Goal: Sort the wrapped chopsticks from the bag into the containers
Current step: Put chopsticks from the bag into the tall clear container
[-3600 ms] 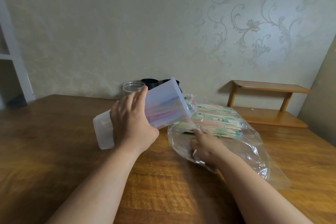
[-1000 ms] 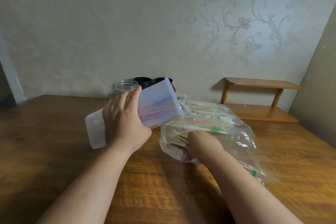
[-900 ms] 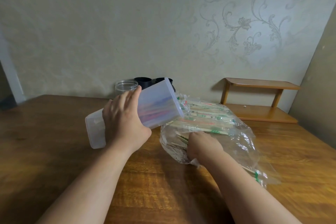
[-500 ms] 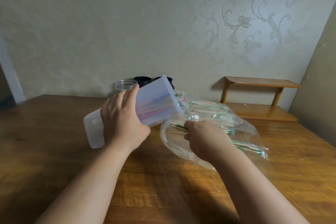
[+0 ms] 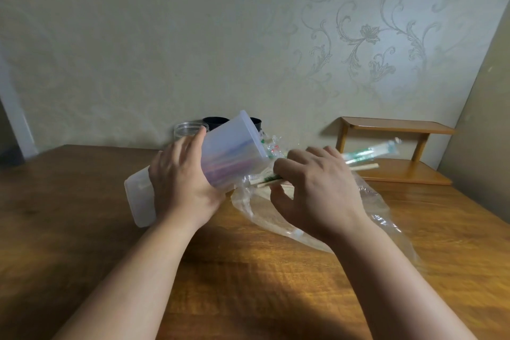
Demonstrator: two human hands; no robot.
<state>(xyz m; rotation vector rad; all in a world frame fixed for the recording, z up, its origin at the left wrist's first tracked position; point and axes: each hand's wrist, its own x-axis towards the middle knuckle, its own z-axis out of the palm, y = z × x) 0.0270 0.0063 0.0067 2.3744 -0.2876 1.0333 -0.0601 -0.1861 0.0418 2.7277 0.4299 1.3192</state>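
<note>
My left hand (image 5: 184,187) is wrapped around the middle of a translucent plastic container (image 5: 218,163), fingers over its upper side and thumb underneath. I hold it tilted, almost on its side, with the open mouth raised toward the right and the closed bottom low at the left, near the wooden table (image 5: 82,229); whether the bottom touches the wood I cannot tell. Reddish and bluish streaks show faintly through its wall.

My right hand (image 5: 317,190) is just beside that mouth, pinching a small bundle of wrapped chopsticks (image 5: 361,156) between thumb and curled fingers. Their near ends, one with green print on the wrapper, poke out at the left of my fingers right under the container's rim, touching or nearly touching it. The far ends stick out past my knuckles to the right, blurred, pointing up toward a low wooden shelf (image 5: 397,152) that sits on the table by the wall.

The clear plastic bag (image 5: 378,210) lies crumpled on the table below and behind my right hand. A few more wrappers show at its far end, just behind the container's mouth.

Behind the container stand a clear round jar (image 5: 187,131) and two black cups (image 5: 215,122), against the wall.
</note>
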